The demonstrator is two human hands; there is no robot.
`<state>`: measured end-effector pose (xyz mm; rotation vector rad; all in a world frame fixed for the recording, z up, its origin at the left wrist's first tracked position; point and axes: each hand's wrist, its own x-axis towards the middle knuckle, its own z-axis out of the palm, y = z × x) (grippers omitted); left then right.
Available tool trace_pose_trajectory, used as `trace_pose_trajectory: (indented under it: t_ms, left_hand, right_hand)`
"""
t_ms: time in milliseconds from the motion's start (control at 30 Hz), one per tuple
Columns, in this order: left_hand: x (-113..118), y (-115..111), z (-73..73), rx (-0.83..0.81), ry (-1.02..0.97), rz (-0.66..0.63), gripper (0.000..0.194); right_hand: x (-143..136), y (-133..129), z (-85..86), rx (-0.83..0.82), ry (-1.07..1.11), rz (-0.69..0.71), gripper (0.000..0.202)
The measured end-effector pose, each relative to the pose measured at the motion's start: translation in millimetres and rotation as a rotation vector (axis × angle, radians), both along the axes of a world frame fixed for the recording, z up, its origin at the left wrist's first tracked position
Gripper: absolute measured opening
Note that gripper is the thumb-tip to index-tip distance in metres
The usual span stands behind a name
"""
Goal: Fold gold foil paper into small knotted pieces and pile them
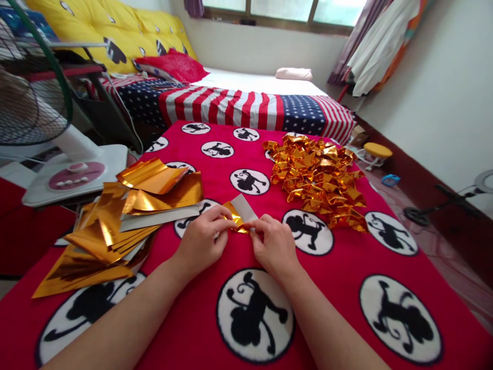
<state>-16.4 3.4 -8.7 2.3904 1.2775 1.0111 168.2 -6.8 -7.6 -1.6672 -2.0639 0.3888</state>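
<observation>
Between my two hands lies a sheet of gold foil paper [244, 206], partly folded, with its grey-white back showing on the far side and shiny gold on the near side. My left hand [206, 232] pinches its left edge, thumb against forefinger. On the right edge, my right hand [272, 243] grips the paper with its fingers closed. To the left is a loose pile of flat gold foil sheets [111, 226], some with the pale back up. A heap of folded gold foil pieces [316, 174] sits at the far right of the cloth.
A red cloth [331, 303] with black monkey figures in white circles covers the table. At the left stands a white fan [77, 164] with a wire guard. Beyond the table is a bed [239, 108] with a striped, starred cover; a yellow stool [377, 150] is at the right.
</observation>
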Motion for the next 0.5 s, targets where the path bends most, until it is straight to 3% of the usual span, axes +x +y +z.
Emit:
trace_pose_trajectory:
  t_ms: [100,200,500]
  left_hand:
    - [4.2,-11.3,2.3,0.178,0.260,-0.058,0.030]
    - [8.5,-21.3,1.2,0.271,0.412,-0.012,0.026]
    - [16.2,-38.7,-1.0,0.210,0.581,0.114,0.042]
  right_hand:
    - [-0.4,0.5,-0.6,0.003,-0.001,-0.008,0.024]
    - [-0.9,1.0,-1.6,0.004,0.002,-0.011,0.025]
    - [-0.5,0.3,-2.7,0.028,0.018,-0.017,0.023]
